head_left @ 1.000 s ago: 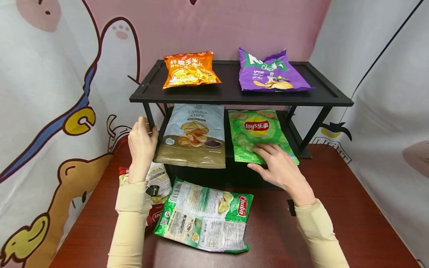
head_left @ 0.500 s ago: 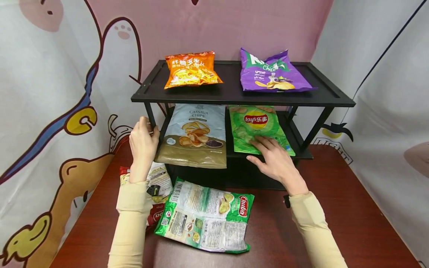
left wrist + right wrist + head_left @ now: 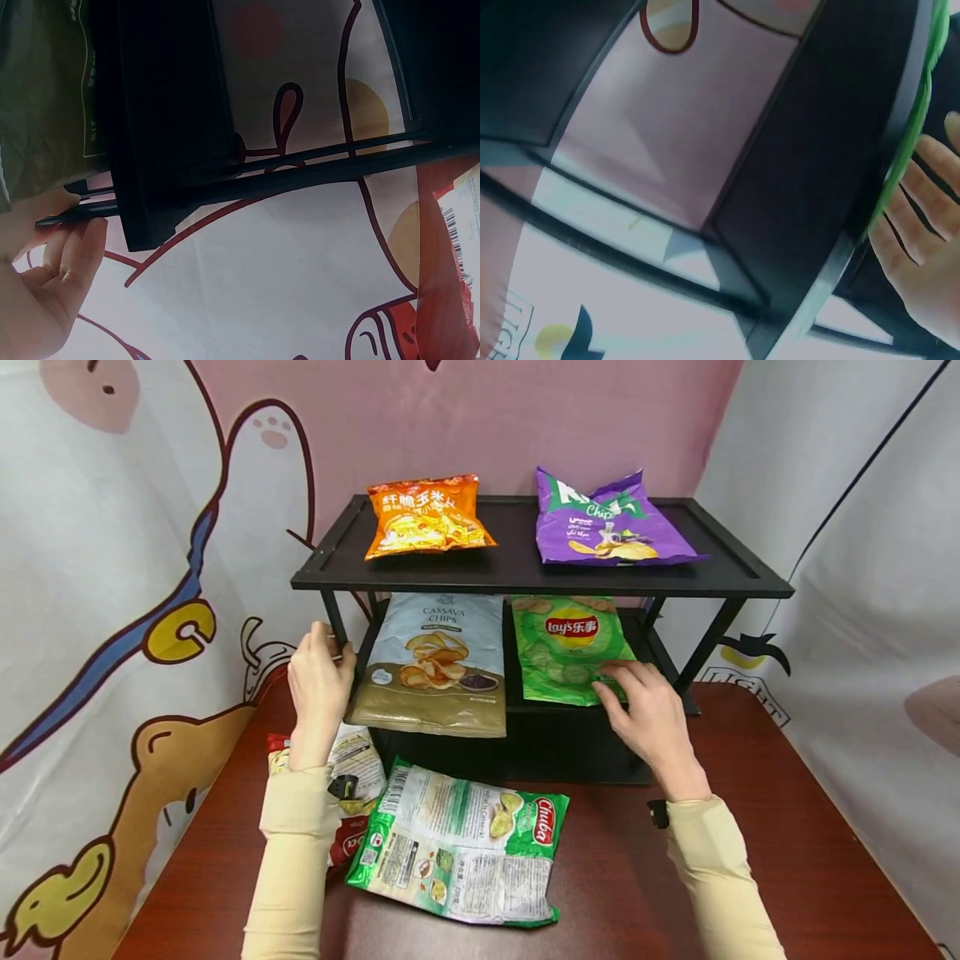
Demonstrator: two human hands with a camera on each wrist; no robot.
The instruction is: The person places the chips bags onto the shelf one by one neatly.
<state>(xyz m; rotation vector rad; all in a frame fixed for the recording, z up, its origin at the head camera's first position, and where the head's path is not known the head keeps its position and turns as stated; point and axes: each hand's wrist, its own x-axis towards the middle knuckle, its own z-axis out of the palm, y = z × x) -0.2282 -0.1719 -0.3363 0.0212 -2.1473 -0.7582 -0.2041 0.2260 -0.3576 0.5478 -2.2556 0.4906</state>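
My left hand (image 3: 321, 681) grips the front left post (image 3: 333, 614) of a black two-tier rack (image 3: 540, 582); in the left wrist view its thumb and fingers (image 3: 90, 247) close around the post. On the middle shelf lies a green Lay's chip bag (image 3: 564, 652), face up. My right hand (image 3: 651, 718) touches the bag's lower right edge, and in the right wrist view its fingers (image 3: 911, 229) extend fairly straight along the green edge. A blue and gold cassava chips bag (image 3: 435, 668) lies to the left on that shelf, its bottom overhanging the front.
On the top shelf are an orange snack bag (image 3: 427, 518) and a purple chip bag (image 3: 600, 522). A green and white Chuba bag (image 3: 465, 847) lies back side up on the brown table (image 3: 600, 893), overlapping a red and white bag (image 3: 356, 768).
The green Lay's bag has slid back onto the shelf, its lower edge now near the shelf front. My right hand has shifted right to the bag's corner. The left hand stays put.
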